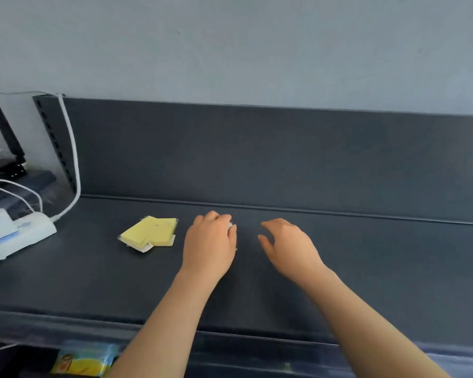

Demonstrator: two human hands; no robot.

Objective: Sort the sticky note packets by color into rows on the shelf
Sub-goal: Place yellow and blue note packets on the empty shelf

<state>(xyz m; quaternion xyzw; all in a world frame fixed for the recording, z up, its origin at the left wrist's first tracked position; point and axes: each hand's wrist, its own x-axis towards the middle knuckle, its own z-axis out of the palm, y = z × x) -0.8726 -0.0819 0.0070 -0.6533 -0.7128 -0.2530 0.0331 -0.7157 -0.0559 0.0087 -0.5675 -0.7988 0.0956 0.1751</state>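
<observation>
Backing dark shelf (366,268), grey wall (257,50)

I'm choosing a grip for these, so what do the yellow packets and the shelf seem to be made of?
Yellow packets: paper pads, matte, in clear glossy plastic film; its edges glint past the yellow. Shelf: likely dark painted metal, matte; the slotted upright at its left suggests steel shelving, though the look leaves it open.
</observation>
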